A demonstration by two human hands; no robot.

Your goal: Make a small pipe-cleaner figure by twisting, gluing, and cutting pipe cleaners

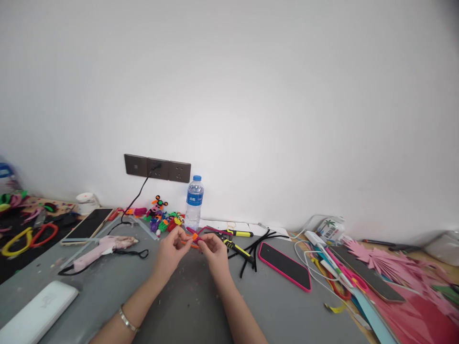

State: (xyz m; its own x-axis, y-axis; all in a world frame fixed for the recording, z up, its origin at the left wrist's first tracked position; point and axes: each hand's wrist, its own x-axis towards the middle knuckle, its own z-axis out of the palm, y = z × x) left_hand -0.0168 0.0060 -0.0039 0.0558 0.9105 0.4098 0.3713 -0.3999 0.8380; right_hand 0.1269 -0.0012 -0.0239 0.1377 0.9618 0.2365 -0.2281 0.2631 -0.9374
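Over the middle of the grey mat, my left hand pinches a small piece made of orange and magenta pipe cleaners. My right hand grips the same piece from the other side, its thumb and fingertips close to those of my left. A longer magenta strand stretches behind my right fingers. Just beyond that hand lie pliers with yellow and black handles and several black pipe cleaners. My fingers hide part of the held piece.
A water bottle stands by the wall beside colourful pipe-cleaner figures. At left are a corded glue gun, a phone and a white box-shaped object. A pink-edged phone, cables and pink paper lie right.
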